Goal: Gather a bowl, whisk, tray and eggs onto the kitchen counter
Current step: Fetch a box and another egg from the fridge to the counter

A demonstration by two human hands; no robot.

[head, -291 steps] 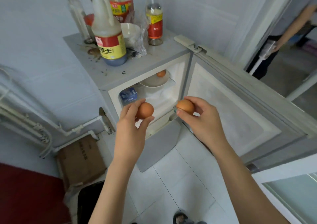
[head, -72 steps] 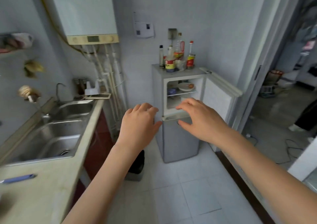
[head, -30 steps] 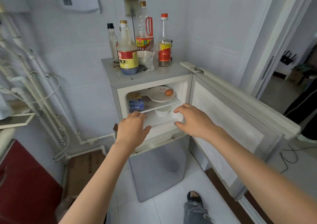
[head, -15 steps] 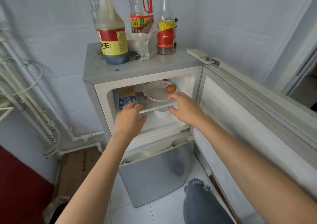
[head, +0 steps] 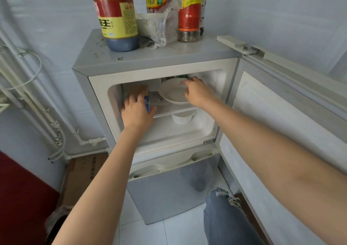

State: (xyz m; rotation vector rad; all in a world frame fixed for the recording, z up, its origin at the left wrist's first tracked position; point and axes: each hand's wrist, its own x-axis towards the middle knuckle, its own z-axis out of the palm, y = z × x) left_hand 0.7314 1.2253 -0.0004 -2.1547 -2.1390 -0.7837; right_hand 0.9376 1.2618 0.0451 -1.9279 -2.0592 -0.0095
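The small fridge stands with its upper compartment open. On the upper shelf inside sits a white plate. My right hand reaches over the plate's far right side with curled fingers, covering the spot where a brown egg lay; the egg is hidden. My left hand rests with spread fingers against a blue carton at the shelf's left. A small white bowl stands under the shelf. No whisk, tray or counter is in view.
The fridge door swings open to the right. Sauce bottles and a bagged cup crowd the fridge top. White pipes run along the left wall, a cardboard box lies on the floor, and my knee is below.
I have come back to the fridge empty-handed and leaned in. My right hand moved from the shelf edge onto the plate, covering the egg; my left rose to the blue carton.
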